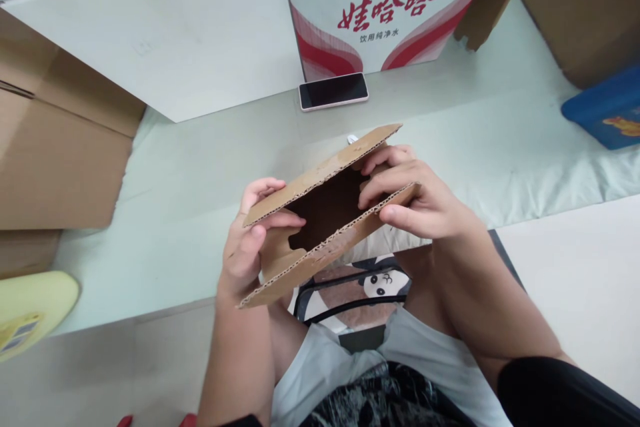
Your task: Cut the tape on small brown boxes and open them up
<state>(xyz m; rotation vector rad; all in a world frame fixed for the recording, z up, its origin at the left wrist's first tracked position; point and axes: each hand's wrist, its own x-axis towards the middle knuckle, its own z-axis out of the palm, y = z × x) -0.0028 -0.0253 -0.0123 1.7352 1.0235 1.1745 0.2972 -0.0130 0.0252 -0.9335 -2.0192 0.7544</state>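
A small brown cardboard box [327, 245] is held up between my two hands, its open end tilted toward me and its inside dark. My left hand [245, 240] grips the left end, with some fingers on the upper panel and others reaching inside the opening. At the right end, my right hand [413, 190] has its fingers bent into the opening while the thumb presses on the lower panel's edge. Long flaps with raw corrugated edges run along the top and bottom of the opening. The far side of the box is hidden.
A phone [333, 91] lies on the pale cloth-covered table [165, 213] before a white and red carton [390, 13]. A plain white box [175, 33] and brown cartons [60, 147] stand left. A yellow bottle [35, 310] and a blue container [607, 110] sit at the sides.
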